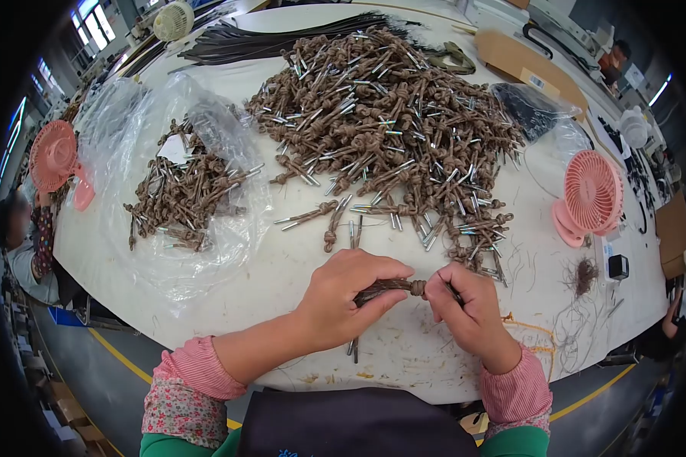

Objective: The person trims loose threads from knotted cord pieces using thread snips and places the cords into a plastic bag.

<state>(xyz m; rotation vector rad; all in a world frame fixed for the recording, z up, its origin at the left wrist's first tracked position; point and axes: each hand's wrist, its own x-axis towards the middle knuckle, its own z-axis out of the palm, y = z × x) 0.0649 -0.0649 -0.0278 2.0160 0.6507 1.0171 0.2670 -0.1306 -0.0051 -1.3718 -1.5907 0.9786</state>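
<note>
My left hand [351,293] is closed around a brown cord [381,286], with the thumb and the fingers on its two sides. My right hand [469,305] pinches the same cord, closed also, just beside the knot [418,288]. So the knot is between my two grips, a little above the surface [404,358] and on the near side of the big pile [389,114]. Something dark passes inside my right hand, but I cannot tell if it is the cord's end.

In my judgement, the step in hand is the handling of this one knot. The next move calls for a firm pinch on both sides, so that the cord does not slip.

Between my hands and the big pile lie a few loose knotted pieces [332,226] with metal tips. To the left of the big pile, a small pile [183,186] of similar pieces lies on a clear plastic bag [244,251]. To its right stands a pink fan [593,190], and nearer to me than this fan is a tangle of threads [585,276].
</note>
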